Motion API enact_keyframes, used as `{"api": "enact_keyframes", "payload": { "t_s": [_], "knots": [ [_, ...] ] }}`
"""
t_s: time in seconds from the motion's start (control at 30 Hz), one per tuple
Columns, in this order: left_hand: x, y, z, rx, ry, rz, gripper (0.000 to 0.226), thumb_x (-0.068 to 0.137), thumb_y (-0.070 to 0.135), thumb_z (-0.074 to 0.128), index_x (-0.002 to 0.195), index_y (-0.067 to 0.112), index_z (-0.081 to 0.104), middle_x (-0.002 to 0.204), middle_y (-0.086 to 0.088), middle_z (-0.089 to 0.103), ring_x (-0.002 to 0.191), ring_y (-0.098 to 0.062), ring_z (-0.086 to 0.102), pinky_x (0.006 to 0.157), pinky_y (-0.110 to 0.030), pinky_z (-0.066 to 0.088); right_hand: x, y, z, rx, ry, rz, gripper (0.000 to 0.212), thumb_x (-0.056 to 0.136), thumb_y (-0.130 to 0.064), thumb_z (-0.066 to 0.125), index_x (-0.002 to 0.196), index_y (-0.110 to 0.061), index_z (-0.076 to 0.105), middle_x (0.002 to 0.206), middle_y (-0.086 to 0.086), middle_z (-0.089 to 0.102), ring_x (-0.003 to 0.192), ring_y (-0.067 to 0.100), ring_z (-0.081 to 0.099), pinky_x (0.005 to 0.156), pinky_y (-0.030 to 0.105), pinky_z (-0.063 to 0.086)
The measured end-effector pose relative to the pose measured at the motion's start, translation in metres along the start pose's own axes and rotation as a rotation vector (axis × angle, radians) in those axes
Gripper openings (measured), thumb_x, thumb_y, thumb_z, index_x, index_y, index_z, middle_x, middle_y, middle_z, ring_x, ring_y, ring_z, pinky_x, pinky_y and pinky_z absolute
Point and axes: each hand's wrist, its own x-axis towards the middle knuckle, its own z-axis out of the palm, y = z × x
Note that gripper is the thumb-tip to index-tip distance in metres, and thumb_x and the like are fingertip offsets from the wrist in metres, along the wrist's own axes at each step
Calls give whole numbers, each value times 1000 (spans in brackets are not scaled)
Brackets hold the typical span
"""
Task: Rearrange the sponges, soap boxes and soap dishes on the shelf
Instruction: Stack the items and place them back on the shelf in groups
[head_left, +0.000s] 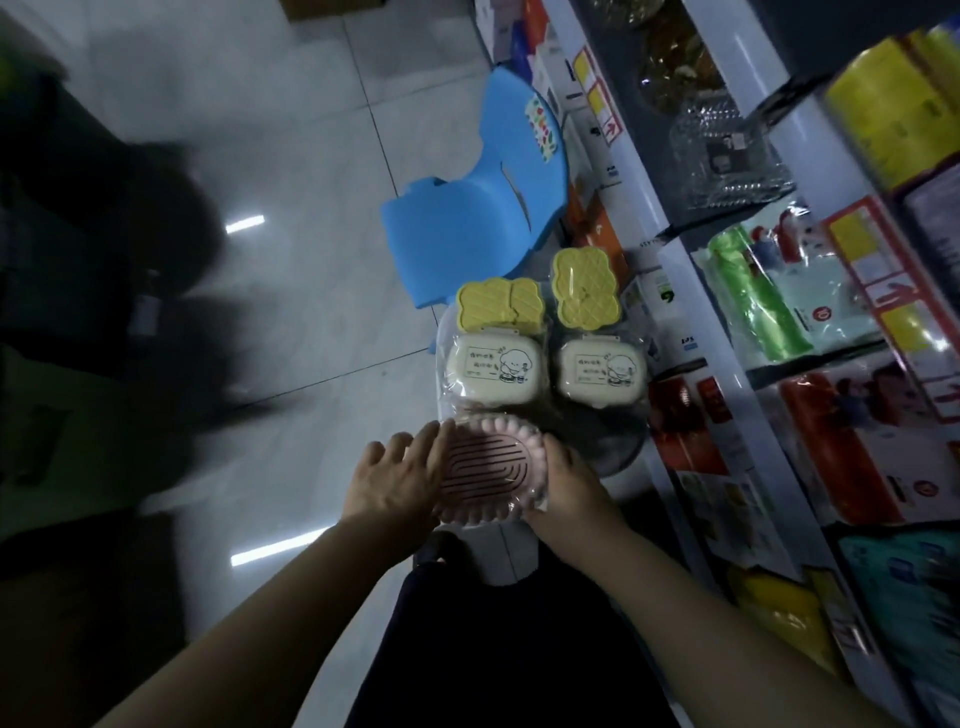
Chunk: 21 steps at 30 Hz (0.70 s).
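Grey tiled floor (311, 156), blue chair (467, 208) far, pink soap dish (488, 470) clasped between left hand (395, 483) and right hand (571, 483), fingers curled round its rim, cream soap boxes (493, 376) just beyond.

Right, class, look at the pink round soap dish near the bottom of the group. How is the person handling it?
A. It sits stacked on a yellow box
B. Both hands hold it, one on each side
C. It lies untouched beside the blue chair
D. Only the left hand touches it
B: the left hand and right hand flank the pink soap dish, fingers on its rim at either side.
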Motion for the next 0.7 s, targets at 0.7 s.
{"api": "enact_keyframes", "payload": {
  "t_s": [0.7],
  "knots": [
    [12, -20, 34, -191, -56, 16, 122, 74, 72, 55, 136, 26, -40, 156, -7, -28, 148, -24, -4, 116, -38, 19, 6, 1, 9, -160, -144, 173, 107, 80, -9, 65, 147, -27, -17, 160, 0, -6, 146, 28, 6, 116, 43, 21]
  ]
}}
